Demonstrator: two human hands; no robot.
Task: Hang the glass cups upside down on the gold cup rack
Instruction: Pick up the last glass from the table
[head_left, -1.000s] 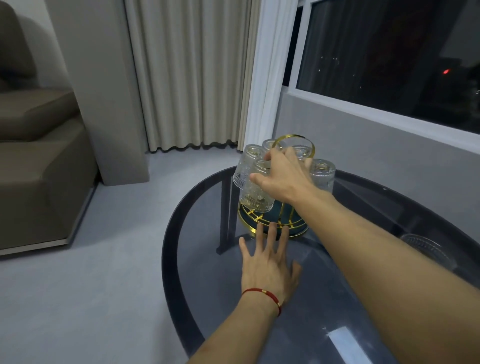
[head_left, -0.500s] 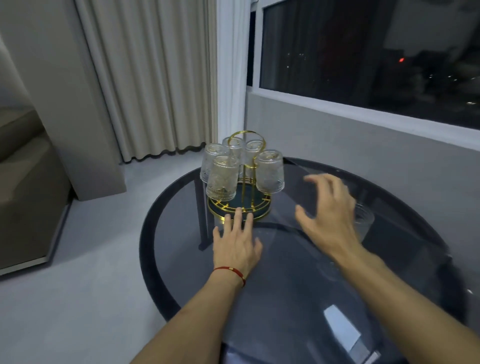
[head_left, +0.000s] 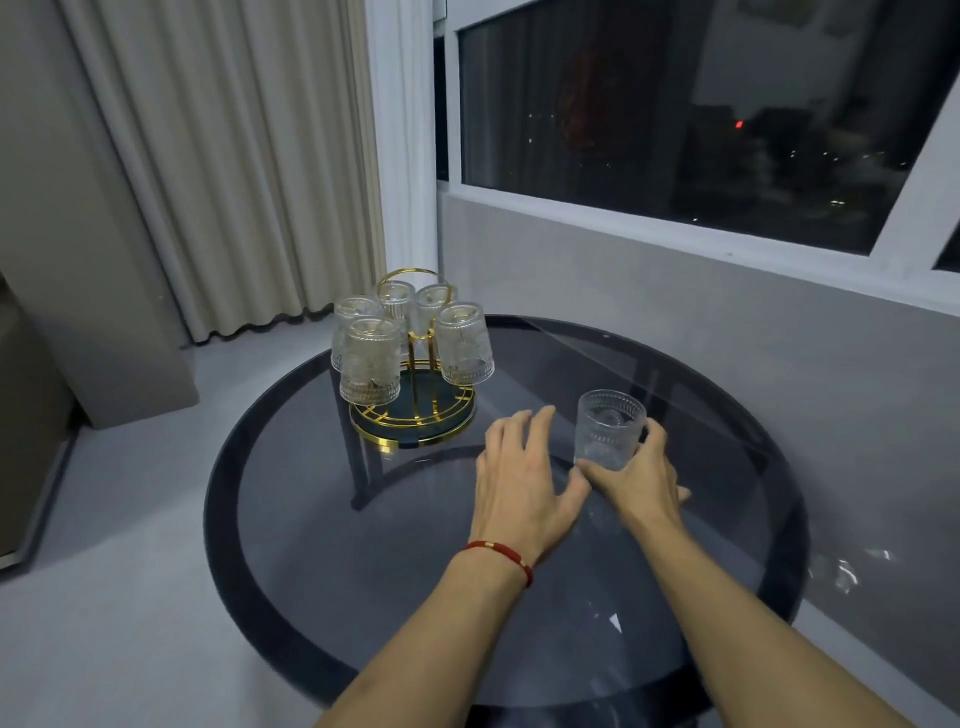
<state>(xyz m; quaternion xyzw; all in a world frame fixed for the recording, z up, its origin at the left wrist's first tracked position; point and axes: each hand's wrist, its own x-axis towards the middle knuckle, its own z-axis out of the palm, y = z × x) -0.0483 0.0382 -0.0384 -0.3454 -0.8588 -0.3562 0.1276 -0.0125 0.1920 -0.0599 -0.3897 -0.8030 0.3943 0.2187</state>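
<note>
The gold cup rack (head_left: 413, 423) stands on the far left part of the round dark glass table (head_left: 291, 613). Several patterned glass cups (head_left: 370, 364) hang upside down on its arms. One more glass cup (head_left: 609, 434) stands upright on the table to the right of the rack. My right hand (head_left: 636, 475) is wrapped around this cup's lower half, thumb at its base. My left hand (head_left: 522, 480), with a red string bracelet on the wrist, hovers flat with fingers spread just left of the cup, holding nothing.
Beige curtains (head_left: 234, 156) hang behind the rack. A grey wall and a dark window (head_left: 675, 114) run along the table's far right side. A sofa edge (head_left: 21, 415) shows at the far left. Grey floor surrounds the table.
My right hand left the rack, swung right and closed around the upright cup. My left hand slid right from the rack's base toward that cup. The view turned rightward.
</note>
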